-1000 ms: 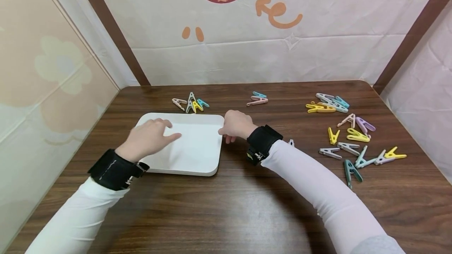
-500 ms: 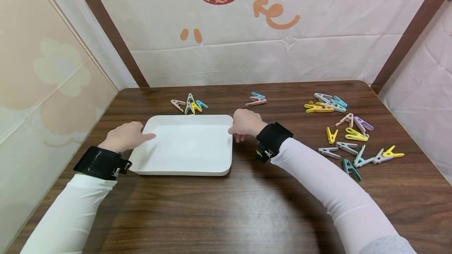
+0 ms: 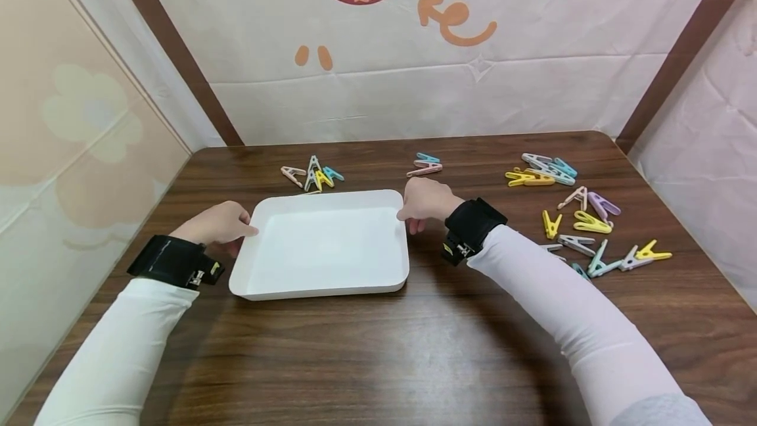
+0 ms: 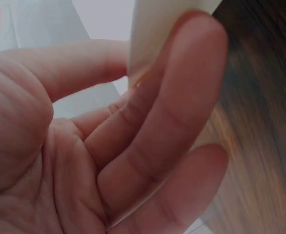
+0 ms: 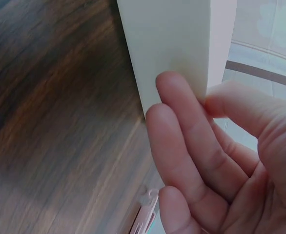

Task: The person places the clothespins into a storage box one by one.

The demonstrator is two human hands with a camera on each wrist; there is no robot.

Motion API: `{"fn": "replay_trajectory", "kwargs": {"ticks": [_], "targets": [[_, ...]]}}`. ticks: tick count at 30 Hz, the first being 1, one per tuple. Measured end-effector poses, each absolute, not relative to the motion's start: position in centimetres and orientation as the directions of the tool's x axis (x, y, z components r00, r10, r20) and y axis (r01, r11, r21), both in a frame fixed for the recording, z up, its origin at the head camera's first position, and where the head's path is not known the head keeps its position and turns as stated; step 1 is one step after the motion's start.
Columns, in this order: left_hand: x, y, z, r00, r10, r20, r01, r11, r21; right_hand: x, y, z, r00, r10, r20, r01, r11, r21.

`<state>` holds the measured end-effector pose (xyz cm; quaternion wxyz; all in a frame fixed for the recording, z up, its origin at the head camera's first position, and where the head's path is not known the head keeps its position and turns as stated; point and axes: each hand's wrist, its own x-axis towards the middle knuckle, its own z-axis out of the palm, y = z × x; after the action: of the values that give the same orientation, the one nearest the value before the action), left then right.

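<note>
White tray (image 3: 325,242) shifted rightward, on or just above table (image 3: 355,354) | left hand (image 3: 215,224), right hand (image 3: 430,199): grip pinching opposite side rims | two-sided hold should keep its placement controlled

There is one tray (image 3: 334,242), one worktop (image 3: 331,360), two hands (image 3: 213,227) and two black wrist bands (image 3: 168,260). At least four clips (image 3: 332,173) lie back left, two back middle, and at least twelve on the right.
</note>
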<state>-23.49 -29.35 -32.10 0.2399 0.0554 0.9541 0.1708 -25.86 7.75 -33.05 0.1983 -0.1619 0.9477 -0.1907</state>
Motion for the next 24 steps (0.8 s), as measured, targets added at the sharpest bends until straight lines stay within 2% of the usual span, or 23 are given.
{"fn": "replay_trajectory", "kwargs": {"ticks": [3, 24], "targets": [[-24.0, -29.4, -32.5, -0.86, 0.21, -0.466, 0.003, 0.913, 0.407, -25.9, 8.2, -32.8, -0.864, -0.381, -0.33, -0.226, 0.878, -0.422], [-25.3, -25.1, -32.8, -0.842, 0.247, -0.48, 0.036, 0.913, 0.406, -26.4, 12.6, -32.5, -0.858, -0.357, -0.368, -0.193, 0.89, -0.413]]}}
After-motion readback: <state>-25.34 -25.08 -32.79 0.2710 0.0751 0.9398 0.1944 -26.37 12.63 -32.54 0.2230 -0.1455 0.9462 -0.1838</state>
